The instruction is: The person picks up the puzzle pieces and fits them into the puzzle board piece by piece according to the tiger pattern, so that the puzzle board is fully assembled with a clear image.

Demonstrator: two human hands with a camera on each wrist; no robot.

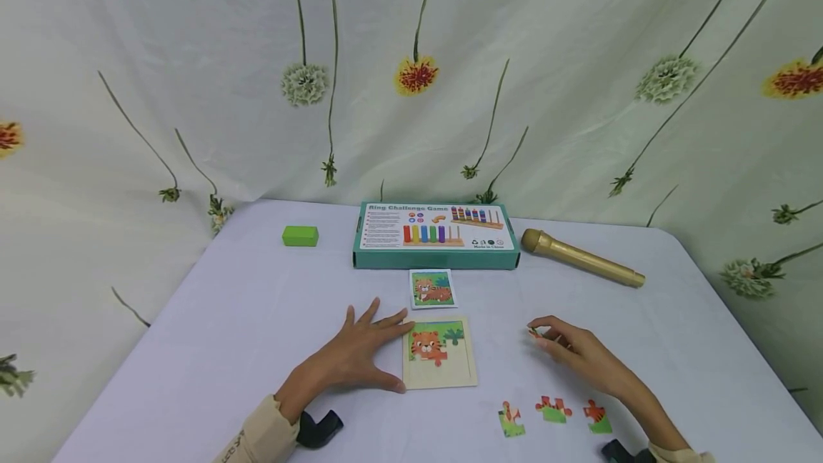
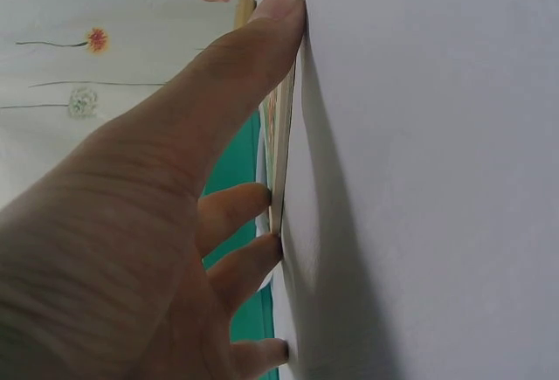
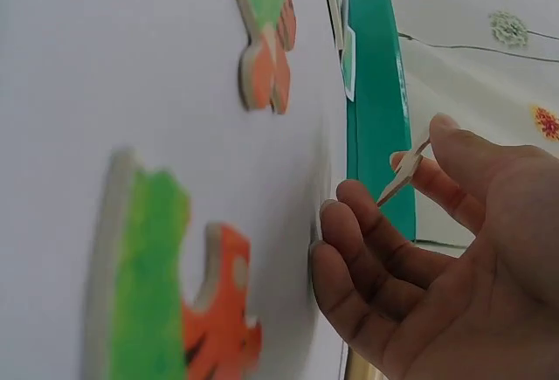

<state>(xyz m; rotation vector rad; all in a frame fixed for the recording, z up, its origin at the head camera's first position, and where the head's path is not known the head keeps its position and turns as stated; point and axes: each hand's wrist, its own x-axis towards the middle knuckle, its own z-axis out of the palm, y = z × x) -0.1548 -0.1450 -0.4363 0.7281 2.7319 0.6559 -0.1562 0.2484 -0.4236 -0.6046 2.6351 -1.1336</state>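
A wooden puzzle board [image 1: 453, 374] lies before me, its upper part filled with pieces showing a tiger's face and a plant; its lower part is bare wood. My left hand [image 1: 356, 354] rests at the board's left edge with fingers spread, thumb and fingertips touching that edge. To the right, my right hand [image 1: 581, 357] pinches a small puzzle piece [image 3: 406, 173] between thumb and finger just above the tablecloth. The piece's printed side is hard to make out. Three loose puzzle pieces [image 1: 512, 420], orange and green, lie on the cloth nearer me.
A tiger picture card [image 1: 433, 289] lies directly behind the board. Farther back sits a teal Ring Challenge Game box [image 1: 437, 259], with a green block [image 1: 300, 236] to its left and a gold microphone [image 1: 581, 257] to its right. A flowered curtain hangs behind the table.
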